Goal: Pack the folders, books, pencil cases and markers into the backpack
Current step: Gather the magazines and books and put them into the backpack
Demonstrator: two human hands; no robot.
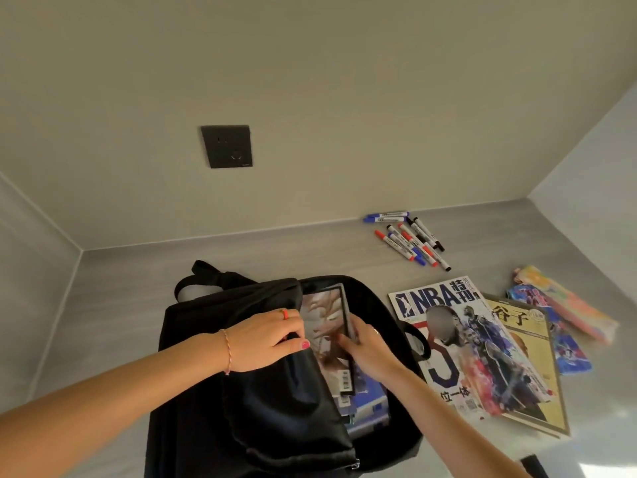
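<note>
The backpack (262, 374) is being held open by the left hand (265, 339), whose fingers are curled over the edge of the front flap. A folder (327, 319) with a dark frame is being pinched at its edge by the right hand (365, 350) and is standing partly inside the opening, between the two hands. A blue item (368, 405), probably another folder, is lying in the bag just below the right hand.

Packing is judged to be at an early stage. Two magazines (482, 346) are lying just right of the right hand, pencil cases (565, 319) further right, and markers (410, 239) beyond it, near the wall.

The work is being done on a grey countertop (138, 291) enclosed by plain walls; a dark socket (227, 146) is mounted well above the left hand.
</note>
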